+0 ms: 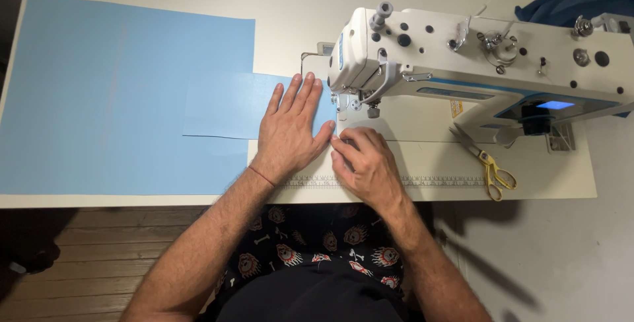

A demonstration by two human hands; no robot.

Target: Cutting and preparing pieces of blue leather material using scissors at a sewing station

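A large sheet of light blue fabric (119, 91) lies flat over the left of the white sewing table (429, 170). A smaller light blue piece (224, 105) rests on it and reaches toward the needle of the white sewing machine (475, 58). My left hand (290, 127) lies flat, fingers spread, pressing this piece just left of the presser foot. Beside it my right hand (363, 160) has its fingertips pinching the fabric's near edge in front of the needle.
Yellow-handled scissors (485, 160) lie on the table to the right of my right hand. A ruler strip (436, 181) runs along the table's front edge. Dark blue cloth (574, 1) is bunched behind the machine. Wooden floor shows below.
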